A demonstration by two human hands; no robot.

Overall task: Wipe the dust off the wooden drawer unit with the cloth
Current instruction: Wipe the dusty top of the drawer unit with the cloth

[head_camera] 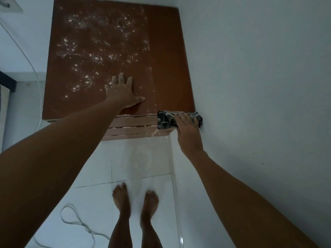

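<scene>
A: Where is the unit?

B: The unit stands against the wall, its right side touching it. The view looks down on its brown top. Drawer fronts show as narrow strips below the near edge.

A: Where is the dust?

B: White dust speckles the left and middle of the top. The right strip beside the wall looks clean. A few white crumbs sit along the drawer edges.

A: What is the left hand doing?

B: The left hand lies flat on the top near the front edge, fingers spread, holding nothing. Dust clings to its fingers.

A: And the right hand?

B: The right hand presses the cloth against the unit's front right corner, just beside the wall. The fingers lie over the cloth; the cloth is dark with a light pattern.

A: What else is visible?

B: Two bare feet stand on the white floor in front of the unit. A thin cord loops on the tiles at left.
</scene>
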